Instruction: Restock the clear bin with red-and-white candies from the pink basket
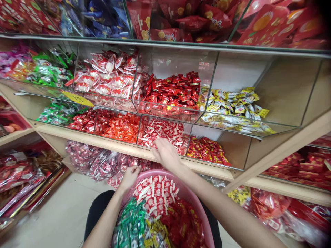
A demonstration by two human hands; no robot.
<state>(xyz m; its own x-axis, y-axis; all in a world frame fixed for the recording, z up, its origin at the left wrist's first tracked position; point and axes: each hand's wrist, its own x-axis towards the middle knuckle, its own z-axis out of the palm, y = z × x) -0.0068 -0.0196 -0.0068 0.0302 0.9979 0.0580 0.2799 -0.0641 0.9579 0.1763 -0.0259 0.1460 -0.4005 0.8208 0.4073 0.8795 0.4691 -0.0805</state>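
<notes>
A round pink basket [198, 193] sits between my knees, holding wrapped candies in separate groups: red-and-white candies [157, 194] at the far side, green ones [130, 220] at left, yellow ones [156, 234] at the near middle and dark red ones [183, 224] at right. My left hand [130, 177] is closed on the basket's far left rim. Over the front edge of the lower shelf, my right hand [167, 153] is at the bin of red-and-white candies [164, 132]. Its fingers are curled and slightly blurred; whatever they hold is hidden.
Glass dividers split the shelves into bins. Red candies [207, 150] fill the bin to the right, orange-red candies [124, 127] the one to the left. A yellow price tag [77, 99] hangs on the upper bin's front. Bagged candies [90, 158] lie below the wooden shelf edge.
</notes>
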